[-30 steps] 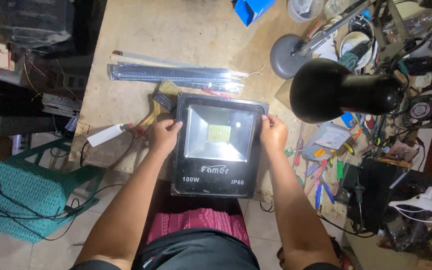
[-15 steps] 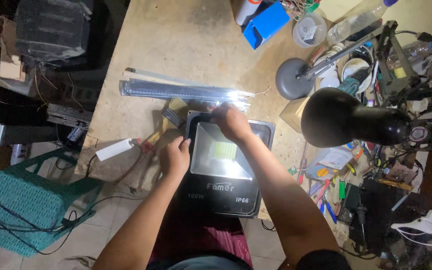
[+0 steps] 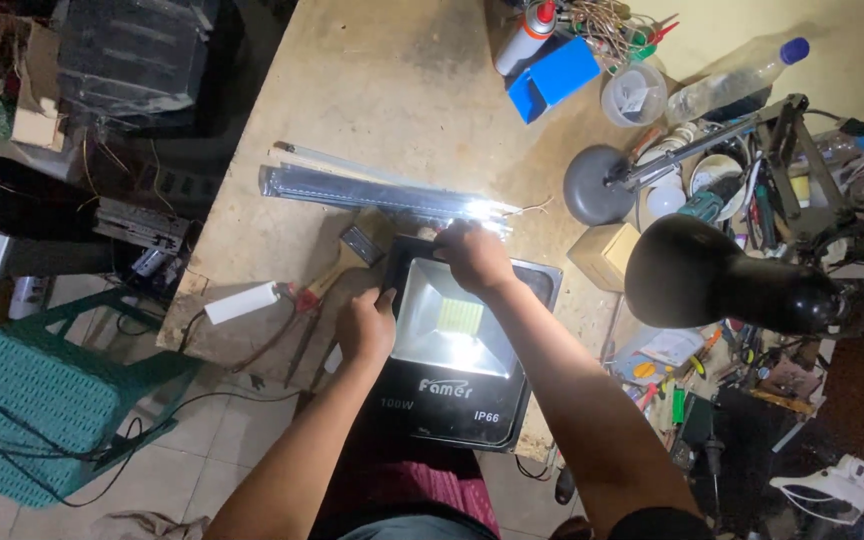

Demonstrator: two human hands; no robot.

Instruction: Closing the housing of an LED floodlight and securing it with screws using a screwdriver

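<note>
Workshop clutter all round: a worn pale bench point(image 3: 372, 110) runs down the middle of the frame, tiled floor and a green plastic stool point(image 3: 32, 400) at lower left, a black desk lamp point(image 3: 722, 280) at right. Black LED floodlight point(image 3: 462, 340), square, glass-fronted, lies face up at the near edge of the bench, centre of frame, its lower end overhanging toward the person's lap. Left hand point(image 3: 367, 328) rests on the housing's left rim, fingers curled over the edge; right hand point(image 3: 474, 258) is closed over the top edge, by the far corner. Both grips look clamped on the frame, though the fingertips are hidden. Judged by its build, the housing is metal: heavy for its size, rigid, not slippery; the front glass and the LED panel behind it are the fragile parts. Best hold looks to be the side rims, two-handed, off the glass. Just beyond it lie long shiny metal strips point(image 3: 382, 195); a paintbrush point(image 3: 337, 265) and a white oblong box point(image 3: 242, 302) sit to the left. Containers, upper right: a clear round tub point(image 3: 634, 95) with something pale inside, contents unclear; a clear plastic bottle point(image 3: 732, 68) with blue cap, lying tilted, seemingly near empty; a white spray can point(image 3: 527, 35); an open blue box point(image 3: 554, 78).
</note>
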